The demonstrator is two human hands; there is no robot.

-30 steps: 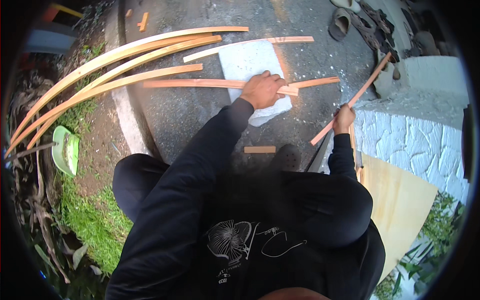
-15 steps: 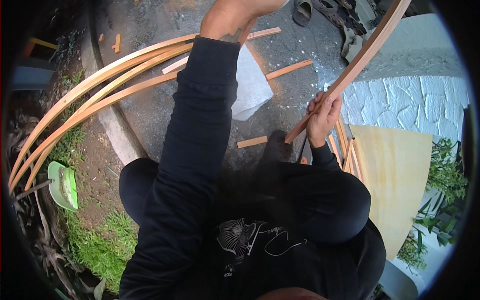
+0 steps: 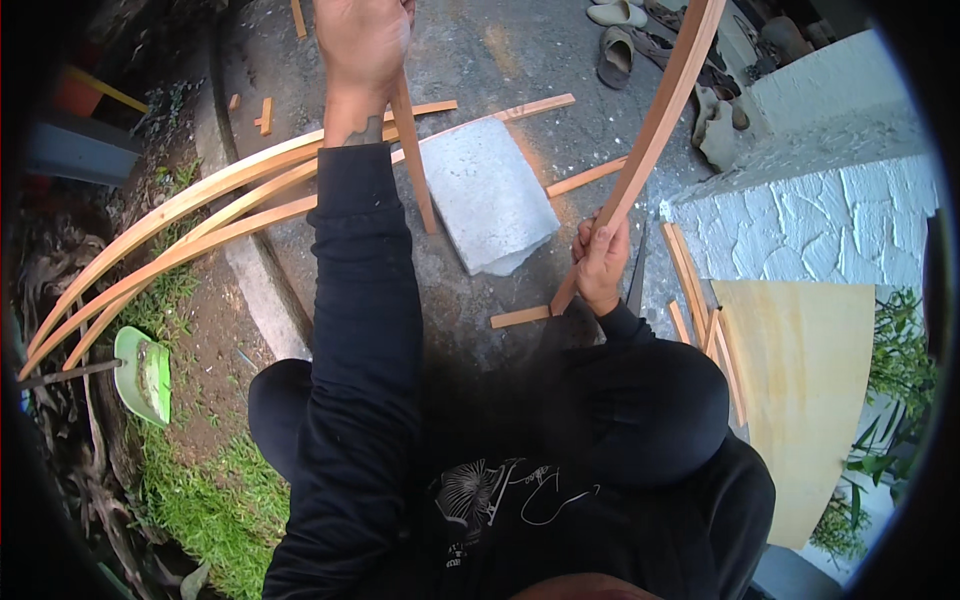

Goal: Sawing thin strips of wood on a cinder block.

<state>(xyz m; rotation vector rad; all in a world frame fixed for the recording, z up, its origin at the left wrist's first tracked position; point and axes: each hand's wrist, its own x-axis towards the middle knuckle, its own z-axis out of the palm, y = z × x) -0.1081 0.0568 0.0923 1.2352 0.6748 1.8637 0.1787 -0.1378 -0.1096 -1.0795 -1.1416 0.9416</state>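
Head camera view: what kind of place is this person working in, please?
Most likely an outdoor yard or driveway beside a house, used for woodwork. The ground is rough concrete with a grass strip beside it, long wooden strips lie about, and sandals sit near a white painted wall.

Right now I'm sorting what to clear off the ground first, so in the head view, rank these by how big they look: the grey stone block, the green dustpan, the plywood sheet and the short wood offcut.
1. plywood sheet
2. grey stone block
3. green dustpan
4. short wood offcut

The fisheye rim distorts the sheet and the dustpan, so their ranks are less sure.
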